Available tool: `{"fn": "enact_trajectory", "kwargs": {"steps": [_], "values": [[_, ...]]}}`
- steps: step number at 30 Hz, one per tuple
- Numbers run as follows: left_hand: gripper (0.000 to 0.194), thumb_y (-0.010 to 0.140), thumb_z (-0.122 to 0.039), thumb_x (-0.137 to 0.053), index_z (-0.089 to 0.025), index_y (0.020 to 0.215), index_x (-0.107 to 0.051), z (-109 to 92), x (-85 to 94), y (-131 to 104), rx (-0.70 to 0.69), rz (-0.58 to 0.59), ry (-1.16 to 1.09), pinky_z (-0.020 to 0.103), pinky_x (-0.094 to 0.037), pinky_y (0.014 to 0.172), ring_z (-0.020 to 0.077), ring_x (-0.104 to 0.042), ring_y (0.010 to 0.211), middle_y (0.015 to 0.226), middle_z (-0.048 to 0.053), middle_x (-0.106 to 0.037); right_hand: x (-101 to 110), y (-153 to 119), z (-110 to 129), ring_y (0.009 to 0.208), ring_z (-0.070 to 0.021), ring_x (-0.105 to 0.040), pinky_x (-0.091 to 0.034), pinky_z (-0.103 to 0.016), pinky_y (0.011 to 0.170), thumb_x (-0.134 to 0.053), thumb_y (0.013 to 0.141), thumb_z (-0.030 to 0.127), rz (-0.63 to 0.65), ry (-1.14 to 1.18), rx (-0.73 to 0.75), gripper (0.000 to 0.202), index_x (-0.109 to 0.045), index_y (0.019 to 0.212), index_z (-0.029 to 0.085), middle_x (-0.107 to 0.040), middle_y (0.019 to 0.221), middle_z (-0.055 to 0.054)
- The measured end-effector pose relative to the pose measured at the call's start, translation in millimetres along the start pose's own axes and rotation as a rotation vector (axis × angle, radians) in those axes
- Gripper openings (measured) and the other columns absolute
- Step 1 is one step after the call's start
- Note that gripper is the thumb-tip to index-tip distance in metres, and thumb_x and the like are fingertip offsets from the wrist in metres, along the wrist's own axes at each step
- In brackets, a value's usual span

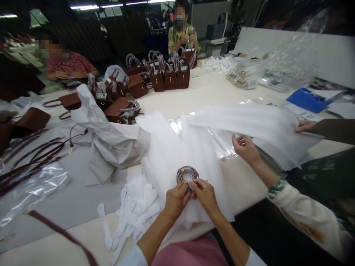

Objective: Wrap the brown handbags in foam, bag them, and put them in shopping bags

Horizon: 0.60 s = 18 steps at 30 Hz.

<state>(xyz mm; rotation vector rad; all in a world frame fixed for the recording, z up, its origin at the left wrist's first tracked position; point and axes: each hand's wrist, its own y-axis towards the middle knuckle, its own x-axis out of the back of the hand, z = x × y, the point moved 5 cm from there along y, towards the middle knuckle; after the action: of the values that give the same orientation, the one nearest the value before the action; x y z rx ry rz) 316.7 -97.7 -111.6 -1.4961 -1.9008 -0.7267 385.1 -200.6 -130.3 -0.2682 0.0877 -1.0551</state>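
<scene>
A coiled strap, dark and wrapped in clear film, lies in a ring over white foam sheets in front of me. My left hand pinches the near side of the coil, its thumb and finger pressed together. My right hand meets it there, fingertips also closed on the coil. Something small and white shows between the fingertips. A gold ring-shaped fitting shows beside my right hand. Left of the foam is a pile of white strips.
Brown handbags stand across the table. Crumpled grey paper and loose brown straps lie left. At right, a co-worker's hands handle a foam sheet. Two people sit beyond the table.
</scene>
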Motion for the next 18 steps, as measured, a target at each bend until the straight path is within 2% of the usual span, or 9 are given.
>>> {"fn": "enact_trajectory", "kwargs": {"steps": [3,8,13,18], "values": [[0.029,0.081,-0.023,-0.05,-0.024,0.11,-0.053,-0.3,3.9,-1.4,0.016,0.027,-0.084,0.027,-0.049,0.077,0.0171,-0.06,0.092,0.108,0.005,-0.06,-0.7,-1.6,-2.1,0.045,-0.0149,-0.055,-0.049,-0.026,0.049,-0.055,0.075,0.051,-0.02,0.006,0.004,0.037,-0.062,0.08,0.016,-0.057,0.049,0.0],[0.032,0.087,-0.026,-0.039,-0.021,0.118,-0.038,6.8,6.4,0.7,0.145,0.009,-0.221,0.022,-0.047,0.058,0.0106,-0.059,0.058,0.087,0.002,-0.064,-1.3,-4.1,-3.4,0.048,-0.0147,-0.056,-0.05,-0.025,0.05,-0.054,0.076,0.05,-0.024,0.016,-0.009,0.037,-0.062,0.084,0.015,-0.058,0.052,0.0],[0.027,0.089,-0.038,-0.032,-0.02,0.095,-0.051,15.6,-2.1,6.9,0.282,-0.027,-0.308,0.02,-0.043,0.047,0.0097,-0.052,0.041,0.056,-0.005,-0.054,-3.0,-2.7,-6.1,0.047,-0.0143,-0.056,-0.049,-0.024,0.048,-0.054,0.075,0.048,-0.043,-0.018,-0.036,0.035,-0.06,0.08,0.014,-0.057,0.051,0.0],[0.029,0.089,-0.042,-0.031,-0.021,0.097,-0.05,19.2,-3.4,6.4,0.359,-0.066,-0.344,0.02,-0.042,0.046,0.01,-0.051,0.04,0.053,-0.007,-0.05,-4.8,-0.3,0.5,0.043,-0.0126,-0.053,-0.043,-0.021,0.043,-0.054,0.074,0.041,-0.082,-0.105,-0.044,0.026,-0.055,0.065,0.016,-0.053,0.048,0.002]]}}
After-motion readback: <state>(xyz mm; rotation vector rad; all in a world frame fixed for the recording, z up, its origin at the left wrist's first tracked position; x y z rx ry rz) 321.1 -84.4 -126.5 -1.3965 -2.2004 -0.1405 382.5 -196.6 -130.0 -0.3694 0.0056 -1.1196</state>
